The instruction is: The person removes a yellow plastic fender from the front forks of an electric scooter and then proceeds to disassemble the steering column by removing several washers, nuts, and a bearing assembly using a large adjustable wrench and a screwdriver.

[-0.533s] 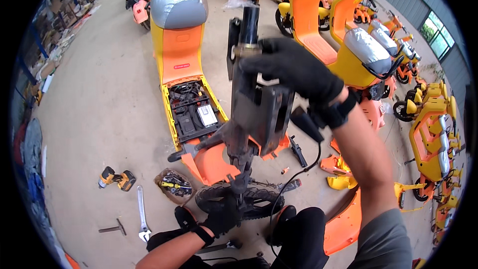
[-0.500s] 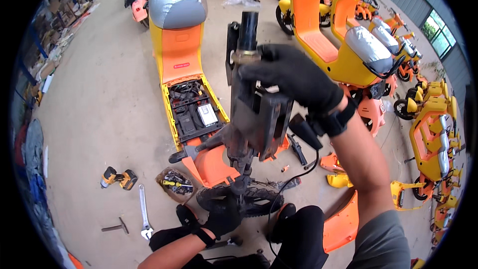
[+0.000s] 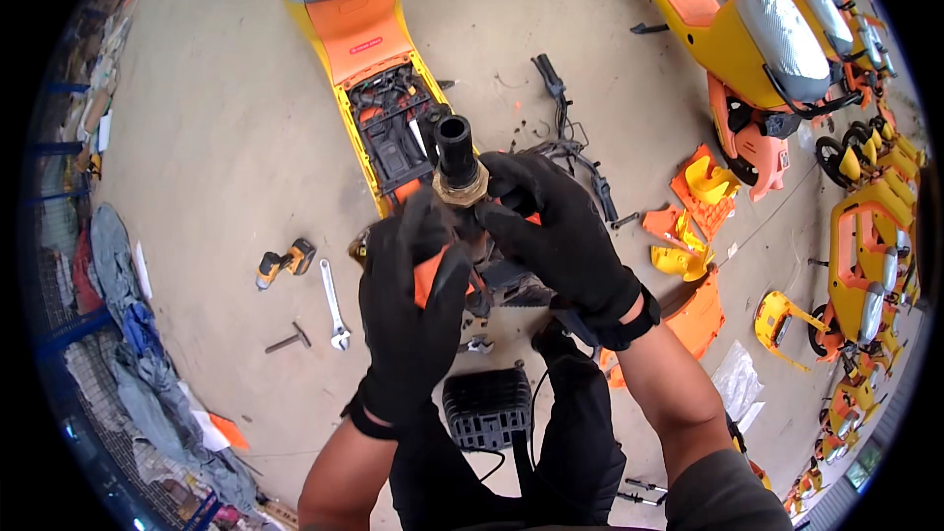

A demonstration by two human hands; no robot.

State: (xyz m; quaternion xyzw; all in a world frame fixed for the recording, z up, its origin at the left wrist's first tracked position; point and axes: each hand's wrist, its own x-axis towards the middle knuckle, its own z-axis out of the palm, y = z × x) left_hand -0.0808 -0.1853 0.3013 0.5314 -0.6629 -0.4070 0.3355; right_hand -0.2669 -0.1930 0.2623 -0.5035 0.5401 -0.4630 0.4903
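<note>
A black steerer tube [image 3: 454, 143] points up toward me, with a brass-coloured hex nut [image 3: 462, 187] around it. My right hand [image 3: 562, 236], in a black glove, grips the nut's right side, its fingers bent around the edge. Left of the tube, my left hand [image 3: 411, 295] is raised with thumb and fingers apart, the fingertips smeared by motion; nothing shows in it. Beyond the tube stands a yellow and orange scooter [image 3: 359, 25] with an uncovered bay [image 3: 388, 138] of wires and black parts. My hands hide most of the fork below.
At left on the floor lie a cordless drill [image 3: 285, 264], an adjustable wrench [image 3: 334, 305] and a T-shaped tool [image 3: 288, 339]. A handlebar with cables [image 3: 560, 103] and orange panels [image 3: 696, 320] lie right. A black crate-like box [image 3: 486, 405] sits between my legs. More scooters [image 3: 767, 49] stand right.
My left hand has come up from low by the wheel to beside the tube. My right hand stays by the nut. The view has tilted down, and the tube now points toward me.
</note>
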